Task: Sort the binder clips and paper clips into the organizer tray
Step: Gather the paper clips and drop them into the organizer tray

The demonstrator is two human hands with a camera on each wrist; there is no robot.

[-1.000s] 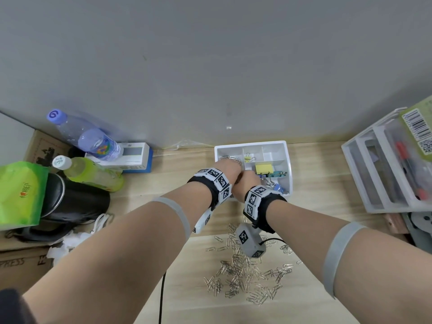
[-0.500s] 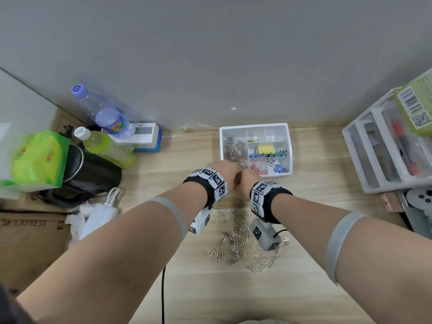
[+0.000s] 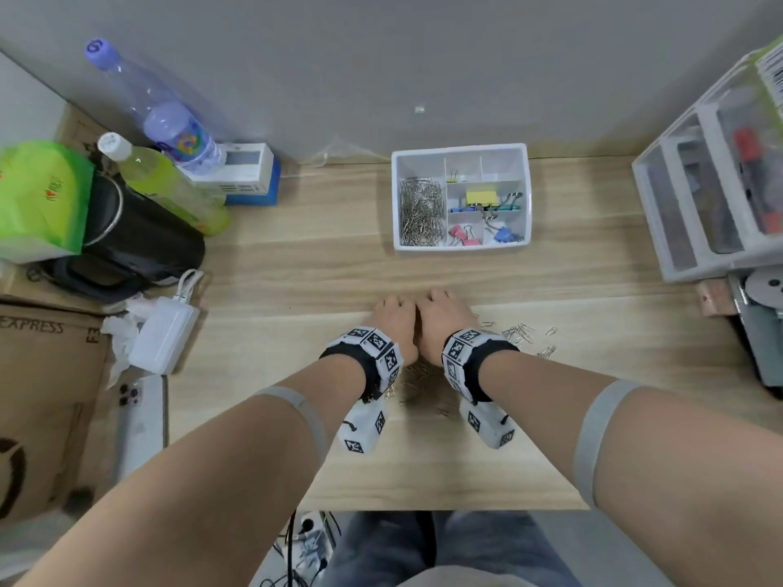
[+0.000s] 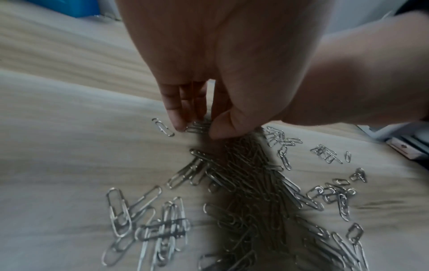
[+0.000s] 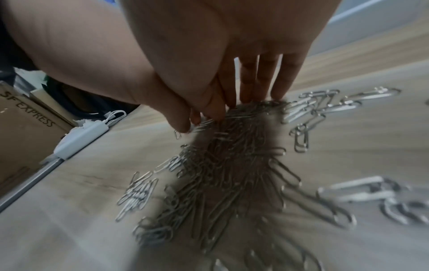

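A white organizer tray (image 3: 462, 246) stands at the back of the wooden table. Its left compartment holds paper clips (image 3: 421, 213); yellow (image 3: 481, 196), pink (image 3: 459, 234) and blue (image 3: 504, 235) binder clips lie in the right ones. A pile of loose paper clips (image 3: 419, 374) (image 4: 243, 174) (image 5: 232, 165) lies under my wrists. My left hand (image 3: 394, 315) (image 4: 197, 124) and right hand (image 3: 445, 315) (image 5: 234, 104) are side by side, touching. Their straight fingers point down, tips on the pile's far edge. Neither hand has clips lifted.
More paper clips (image 3: 525, 332) are scattered right of my right hand. Bottles (image 3: 169, 120), a black kettle (image 3: 140, 243), a green bag (image 3: 42, 192), a white charger (image 3: 163, 332) and a cardboard box (image 3: 46, 396) crowd the left. A white drawer unit (image 3: 712, 184) stands at right.
Both hands have drawn back from the tray to the loose pile nearer me and come down onto it. The head view has tilted down.
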